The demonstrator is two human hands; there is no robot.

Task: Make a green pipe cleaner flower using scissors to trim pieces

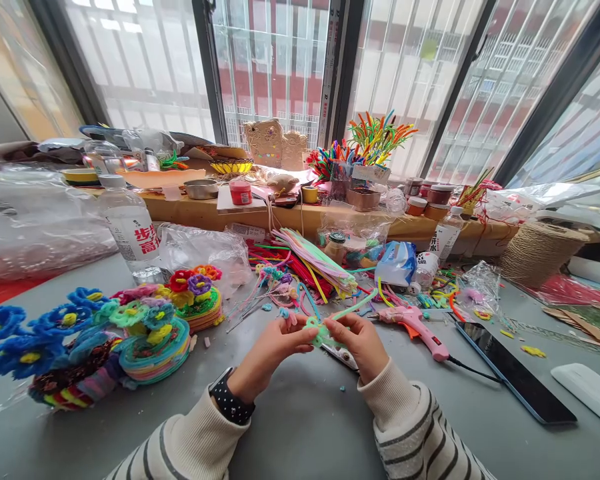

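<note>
Mint-green pipe cleaner [316, 330], curled into small loops at one end, is up off the grey table [300, 427] between the two hands, pretty much front and centre. Crowded spot, honestly: a metal tool [345, 358] lies right under the hands, and a messy heap of loose pipe cleaners [320, 263] sits just beyond. Pink glue gun [414, 327] is over on the right, its cord running towards a dark-screened phone [517, 373]. Off to the left you've got fuzzy blue flowers [43, 333] and a pastel coiled pot [155, 353], with a big water bottle [130, 230] behind them. As for the hands, both reach in from the near edge, backs mostly up. Left hand [273, 343], dotted black strap [230, 402] on the wrist, pinches the looped end with thumb and fingertips. Right hand [364, 343] angles in from the other side, fingers closed narrow on the same piece.
</note>
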